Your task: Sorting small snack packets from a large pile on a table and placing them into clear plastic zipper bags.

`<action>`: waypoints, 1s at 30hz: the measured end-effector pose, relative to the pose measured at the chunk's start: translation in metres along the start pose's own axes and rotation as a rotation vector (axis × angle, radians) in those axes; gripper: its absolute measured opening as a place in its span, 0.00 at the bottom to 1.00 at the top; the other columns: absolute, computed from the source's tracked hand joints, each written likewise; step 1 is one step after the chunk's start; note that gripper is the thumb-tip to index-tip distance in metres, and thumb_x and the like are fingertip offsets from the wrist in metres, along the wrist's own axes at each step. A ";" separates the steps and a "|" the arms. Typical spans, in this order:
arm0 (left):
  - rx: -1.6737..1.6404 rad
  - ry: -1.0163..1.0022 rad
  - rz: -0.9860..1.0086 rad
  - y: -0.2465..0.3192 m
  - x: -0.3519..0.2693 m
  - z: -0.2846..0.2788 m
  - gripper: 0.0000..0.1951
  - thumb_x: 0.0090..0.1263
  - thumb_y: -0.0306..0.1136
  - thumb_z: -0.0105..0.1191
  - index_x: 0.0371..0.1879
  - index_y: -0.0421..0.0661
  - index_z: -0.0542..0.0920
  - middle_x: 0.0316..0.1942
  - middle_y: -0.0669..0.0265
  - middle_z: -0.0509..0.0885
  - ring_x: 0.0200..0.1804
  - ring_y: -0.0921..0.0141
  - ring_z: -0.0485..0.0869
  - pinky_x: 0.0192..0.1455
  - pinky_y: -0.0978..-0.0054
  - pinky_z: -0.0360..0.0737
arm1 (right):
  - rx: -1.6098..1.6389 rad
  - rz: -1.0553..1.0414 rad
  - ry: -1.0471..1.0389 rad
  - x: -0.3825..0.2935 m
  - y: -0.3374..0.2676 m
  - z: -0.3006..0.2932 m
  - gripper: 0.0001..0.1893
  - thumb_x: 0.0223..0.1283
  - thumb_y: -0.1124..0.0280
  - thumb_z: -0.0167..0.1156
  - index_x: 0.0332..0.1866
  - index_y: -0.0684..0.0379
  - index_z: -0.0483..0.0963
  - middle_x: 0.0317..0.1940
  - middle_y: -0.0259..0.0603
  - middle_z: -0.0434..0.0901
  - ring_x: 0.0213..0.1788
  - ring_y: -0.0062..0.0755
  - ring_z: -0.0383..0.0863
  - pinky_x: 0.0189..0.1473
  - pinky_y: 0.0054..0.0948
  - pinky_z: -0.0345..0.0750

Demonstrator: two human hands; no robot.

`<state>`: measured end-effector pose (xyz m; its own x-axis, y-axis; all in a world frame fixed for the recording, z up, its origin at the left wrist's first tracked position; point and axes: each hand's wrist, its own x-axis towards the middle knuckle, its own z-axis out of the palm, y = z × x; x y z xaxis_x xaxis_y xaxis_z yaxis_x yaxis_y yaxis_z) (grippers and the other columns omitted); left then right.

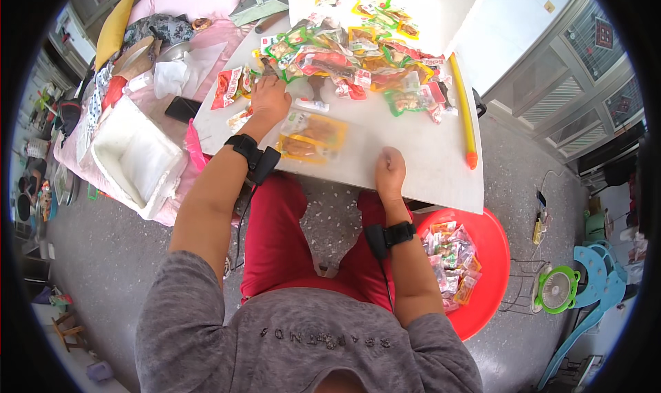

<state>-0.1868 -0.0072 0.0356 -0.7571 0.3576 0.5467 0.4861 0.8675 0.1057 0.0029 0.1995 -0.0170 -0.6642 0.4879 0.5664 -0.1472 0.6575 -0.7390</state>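
My left hand (271,99) reaches over the left part of the white tabletop (356,150), its fingers on or just above a dark packet at the edge of the heap of sealed snack packets (330,60). Whether it grips anything is hidden. Beside it lies a red and white packet (225,89). Two yellow-edged packets, the larger one (316,129) slightly blurred, overlap near the front edge. My right hand (390,171) is curled above the front edge, right of these packets, with nothing visible in it.
A yellow tube with an orange tip (463,109) lies along the table's right side. An open white foam box (444,16) stands behind the heap. Below the table's right corner, a red basin (493,269) holds packets. A black phone (183,109) and another foam box (137,155) lie left.
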 end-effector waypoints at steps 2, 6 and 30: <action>0.030 0.008 -0.027 -0.008 0.007 0.001 0.11 0.46 0.34 0.46 0.30 0.46 0.73 0.40 0.62 0.69 0.49 0.63 0.63 0.50 0.61 0.57 | 0.006 0.010 0.004 -0.001 0.000 0.000 0.06 0.43 0.79 0.48 0.30 0.66 0.68 0.24 0.43 0.70 0.24 0.31 0.69 0.28 0.25 0.68; 0.156 0.034 -0.167 -0.018 0.023 -0.002 0.15 0.48 0.35 0.45 0.36 0.48 0.72 0.46 0.61 0.65 0.53 0.63 0.59 0.53 0.58 0.51 | -0.001 0.024 -0.023 -0.002 -0.001 0.000 0.06 0.43 0.79 0.48 0.30 0.66 0.68 0.24 0.43 0.70 0.23 0.30 0.69 0.27 0.24 0.67; -1.458 -0.434 -0.840 -0.074 0.018 0.003 0.09 0.53 0.29 0.46 0.34 0.46 0.69 0.27 0.69 0.69 0.35 0.77 0.70 0.38 0.80 0.71 | 0.048 0.099 -0.020 -0.002 -0.002 -0.002 0.06 0.43 0.79 0.49 0.30 0.65 0.68 0.23 0.42 0.70 0.22 0.28 0.68 0.27 0.23 0.67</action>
<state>-0.2378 -0.0634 0.0348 -0.9226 0.2811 -0.2642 -0.2918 -0.0606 0.9546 0.0061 0.1982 -0.0157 -0.6917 0.5374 0.4825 -0.1146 0.5779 -0.8080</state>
